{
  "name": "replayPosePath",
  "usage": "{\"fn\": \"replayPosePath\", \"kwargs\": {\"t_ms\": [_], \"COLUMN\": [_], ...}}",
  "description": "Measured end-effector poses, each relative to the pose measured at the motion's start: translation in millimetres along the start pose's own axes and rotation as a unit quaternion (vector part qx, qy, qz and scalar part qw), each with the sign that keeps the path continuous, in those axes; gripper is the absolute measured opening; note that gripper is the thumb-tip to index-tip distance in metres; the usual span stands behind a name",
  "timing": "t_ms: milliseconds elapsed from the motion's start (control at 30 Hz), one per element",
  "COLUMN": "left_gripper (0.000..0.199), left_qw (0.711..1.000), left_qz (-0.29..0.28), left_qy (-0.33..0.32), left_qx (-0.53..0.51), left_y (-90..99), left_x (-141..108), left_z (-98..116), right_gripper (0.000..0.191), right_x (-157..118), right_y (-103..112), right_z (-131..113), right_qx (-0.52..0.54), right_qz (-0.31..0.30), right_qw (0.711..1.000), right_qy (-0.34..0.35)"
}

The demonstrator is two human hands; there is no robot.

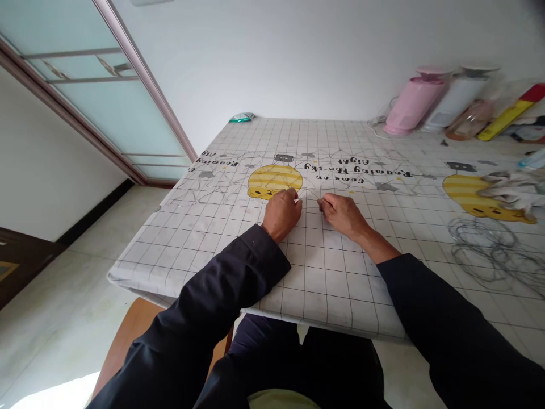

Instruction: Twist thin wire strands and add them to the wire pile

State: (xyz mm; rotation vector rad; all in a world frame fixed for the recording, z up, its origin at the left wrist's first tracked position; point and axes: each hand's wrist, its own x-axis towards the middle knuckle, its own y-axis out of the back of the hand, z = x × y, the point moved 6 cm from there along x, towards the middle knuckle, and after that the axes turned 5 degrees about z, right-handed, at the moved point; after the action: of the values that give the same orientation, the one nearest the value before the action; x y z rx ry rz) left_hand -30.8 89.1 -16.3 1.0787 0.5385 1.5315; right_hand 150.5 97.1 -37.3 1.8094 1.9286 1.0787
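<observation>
Both hands are over the table, a short gap apart, near a printed yellow balloon on the checked tablecloth (332, 272). My left hand (283, 213) is closed, its thumb and fingers pressed together beside the balloon print. Opposite it, my right hand (343, 213) is closed in a pinch. A faint thin line, perhaps wire, seems to run near the fingertips, too fine to make out clearly. On the right of the table lies a loose tangle of thin grey wire (496, 253).
Pale gloves (517, 192) lie at the right. Along the wall stand a pink container (415, 105), a white one (455, 102), a clear bottle and a yellow-and-red box (508, 116). A green packet (242, 118) sits at the far left corner.
</observation>
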Motion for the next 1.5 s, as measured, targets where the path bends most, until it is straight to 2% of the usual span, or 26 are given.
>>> {"fn": "replayPosePath", "kwargs": {"t_ms": [100,167,333,667,1000,1333,1500], "left_gripper": [0.018,0.013,0.021,0.026,0.024,0.024,0.023], "left_qw": [0.999,1.0,0.999,0.994,0.993,0.993,0.991], "left_qz": [0.035,0.021,-0.017,-0.07,-0.069,-0.061,-0.042], "left_qy": [0.006,-0.001,-0.024,0.017,0.049,0.06,0.086], "left_qx": [-0.014,-0.02,-0.038,-0.083,-0.084,-0.079,-0.089], "left_y": [5.7,4.4,-1.3,-3.1,-3.5,-4.0,-5.6], "left_x": [1.2,2.6,3.4,-4.0,-4.9,-3.9,-5.1], "left_z": [-2.8,-3.0,-0.5,3.3,-0.8,-1.8,-4.3], "right_gripper": [0.036,0.036,0.036,0.04,0.045,0.039,0.039], "right_x": [-1.6,-1.9,-0.8,-5.1,-10.6,-11.6,-12.1], "right_y": [-0.4,-0.3,3.9,11.3,13.5,10.9,10.6], "right_z": [-1.9,-2.0,1.8,6.3,6.0,-1.0,-1.1], "right_qx": [0.011,0.017,-0.003,-0.11,-0.098,-0.201,-0.198], "right_qz": [-0.004,-0.004,0.013,0.025,0.009,0.015,0.022], "right_qw": [1.0,1.0,1.0,0.993,0.995,0.979,0.98], "right_qy": [0.004,0.007,0.014,-0.022,-0.017,-0.018,-0.027]}}
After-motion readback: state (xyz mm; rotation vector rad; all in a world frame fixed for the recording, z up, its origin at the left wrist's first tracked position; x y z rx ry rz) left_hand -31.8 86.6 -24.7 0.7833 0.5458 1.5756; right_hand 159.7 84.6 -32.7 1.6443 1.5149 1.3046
